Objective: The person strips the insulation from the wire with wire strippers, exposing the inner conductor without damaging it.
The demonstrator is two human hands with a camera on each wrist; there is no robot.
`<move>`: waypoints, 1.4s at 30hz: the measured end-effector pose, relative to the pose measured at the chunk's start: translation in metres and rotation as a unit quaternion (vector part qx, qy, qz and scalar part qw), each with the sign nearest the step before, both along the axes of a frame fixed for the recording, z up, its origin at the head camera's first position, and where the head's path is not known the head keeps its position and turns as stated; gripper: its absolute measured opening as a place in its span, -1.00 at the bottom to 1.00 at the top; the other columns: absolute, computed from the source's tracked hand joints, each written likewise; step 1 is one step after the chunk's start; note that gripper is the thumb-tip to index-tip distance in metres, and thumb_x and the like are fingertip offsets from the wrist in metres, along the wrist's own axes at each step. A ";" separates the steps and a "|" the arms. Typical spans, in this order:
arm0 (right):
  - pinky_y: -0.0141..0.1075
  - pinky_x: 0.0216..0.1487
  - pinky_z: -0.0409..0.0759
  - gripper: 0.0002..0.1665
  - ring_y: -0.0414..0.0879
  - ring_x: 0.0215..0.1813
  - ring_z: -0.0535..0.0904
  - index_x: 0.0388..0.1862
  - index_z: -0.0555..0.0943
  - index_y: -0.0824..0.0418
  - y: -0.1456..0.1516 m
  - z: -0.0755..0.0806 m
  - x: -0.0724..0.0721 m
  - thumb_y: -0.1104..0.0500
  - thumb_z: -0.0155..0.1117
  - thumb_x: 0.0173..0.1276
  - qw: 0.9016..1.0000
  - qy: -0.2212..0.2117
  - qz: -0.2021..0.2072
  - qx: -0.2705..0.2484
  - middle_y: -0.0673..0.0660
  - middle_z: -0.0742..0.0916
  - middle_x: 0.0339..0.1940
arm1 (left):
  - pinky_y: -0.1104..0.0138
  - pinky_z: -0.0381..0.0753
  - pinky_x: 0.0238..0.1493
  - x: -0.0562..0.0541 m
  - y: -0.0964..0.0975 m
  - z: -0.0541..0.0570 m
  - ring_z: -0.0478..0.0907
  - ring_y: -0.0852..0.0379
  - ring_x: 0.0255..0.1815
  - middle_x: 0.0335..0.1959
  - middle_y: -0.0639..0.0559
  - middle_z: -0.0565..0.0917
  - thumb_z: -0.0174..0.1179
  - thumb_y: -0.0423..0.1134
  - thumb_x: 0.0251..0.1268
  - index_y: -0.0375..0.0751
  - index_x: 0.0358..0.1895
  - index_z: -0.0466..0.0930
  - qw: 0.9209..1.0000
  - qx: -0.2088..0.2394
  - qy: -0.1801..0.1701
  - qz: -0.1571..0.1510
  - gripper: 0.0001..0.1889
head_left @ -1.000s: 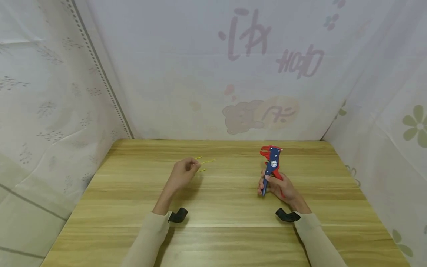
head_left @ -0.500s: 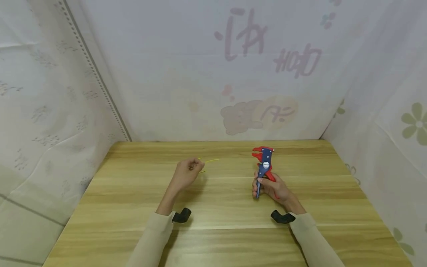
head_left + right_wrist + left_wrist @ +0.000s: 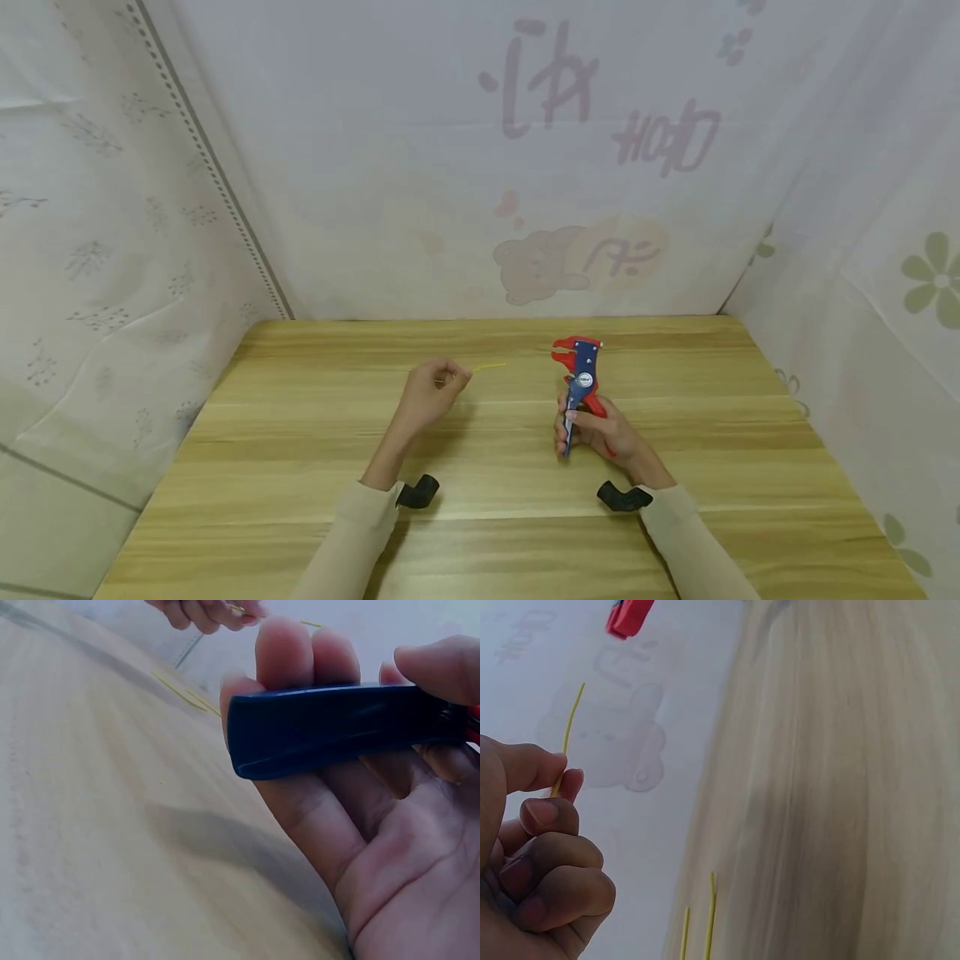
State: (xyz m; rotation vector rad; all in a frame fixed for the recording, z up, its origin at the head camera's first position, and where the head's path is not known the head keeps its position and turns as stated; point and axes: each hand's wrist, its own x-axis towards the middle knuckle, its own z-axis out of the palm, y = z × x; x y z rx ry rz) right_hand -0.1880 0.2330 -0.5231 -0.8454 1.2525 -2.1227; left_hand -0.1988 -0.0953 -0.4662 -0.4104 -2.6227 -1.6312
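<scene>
Between thumb and forefinger my left hand pinches a thin yellow wire, whose free end sticks out to the right; the left wrist view shows the wire slightly bent above the fingertips. My right hand holds a blue and red wire stripper by its handles, head upward and jaws facing left, apart from the wire. In the right wrist view the fingers curl round its blue handle. Two more yellow wires lie on the table, hidden behind my left hand in the head view.
The wood-grain table reaches back to a pale printed curtain. More curtains hang at the left and right sides. A black curved piece sits at the left sleeve cuff, and another black piece at the right.
Both hands have drawn closer together: the left moved right with its wire, the right moved left and slightly nearer with the wire stripper. The wires on the table passed behind the left hand.
</scene>
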 end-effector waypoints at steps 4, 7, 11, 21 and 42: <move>-0.12 -0.09 0.77 -0.72 0.02 -0.22 0.76 0.11 0.36 0.34 -0.005 0.000 0.003 0.45 -0.30 0.58 1.000 0.001 0.013 -0.001 0.16 0.73 -0.25 | 0.06 0.64 0.00 0.003 0.004 0.001 0.49 0.14 -0.40 -0.50 -0.27 0.67 0.21 -0.13 0.52 -0.34 -0.19 0.68 1.000 -0.004 -0.002 -0.004 -0.72; -0.12 -0.08 0.77 -0.70 0.02 -0.22 0.76 0.10 0.36 0.36 -0.007 -0.001 0.004 0.47 -0.32 0.57 1.000 -0.002 0.021 -0.005 0.16 0.74 -0.25 | 0.14 0.59 -0.06 0.004 0.006 0.001 0.45 0.15 -0.43 -0.50 -0.27 0.67 0.21 -0.14 0.52 -0.34 -0.20 0.67 1.000 -0.006 0.000 -0.003 -0.72; -0.13 -0.06 0.76 -0.70 0.01 -0.22 0.74 0.10 0.36 0.36 -0.010 -0.002 0.005 0.47 -0.31 0.57 0.999 0.000 0.039 -0.012 0.15 0.72 -0.25 | 0.23 0.50 -0.16 0.004 0.009 0.000 0.40 0.14 -0.46 -0.47 -0.31 0.68 0.22 -0.18 0.52 -0.37 -0.24 0.66 1.000 -0.001 0.007 -0.009 -0.74; -0.13 -0.03 0.76 -0.72 -0.03 -0.23 0.73 0.10 0.36 0.31 -0.017 -0.003 0.009 0.43 -0.27 0.57 0.998 -0.003 0.062 -0.001 0.14 0.71 -0.26 | 0.40 0.32 -0.43 0.002 0.015 0.001 0.42 0.16 -0.45 -0.24 -0.25 0.79 0.23 -0.24 0.50 -0.22 -0.32 0.63 1.000 0.005 0.013 -0.021 -0.82; -0.12 -0.11 0.77 -0.82 -0.06 -0.28 0.69 0.05 0.30 0.42 -0.020 -0.002 0.011 0.42 -0.20 0.56 0.997 0.015 0.063 0.045 0.14 0.68 -0.32 | 0.43 0.29 -0.48 0.007 0.022 -0.002 0.29 0.22 -0.59 -0.48 -0.23 0.67 0.26 -0.23 0.48 -0.19 -0.36 0.62 1.000 0.014 0.015 -0.018 -0.81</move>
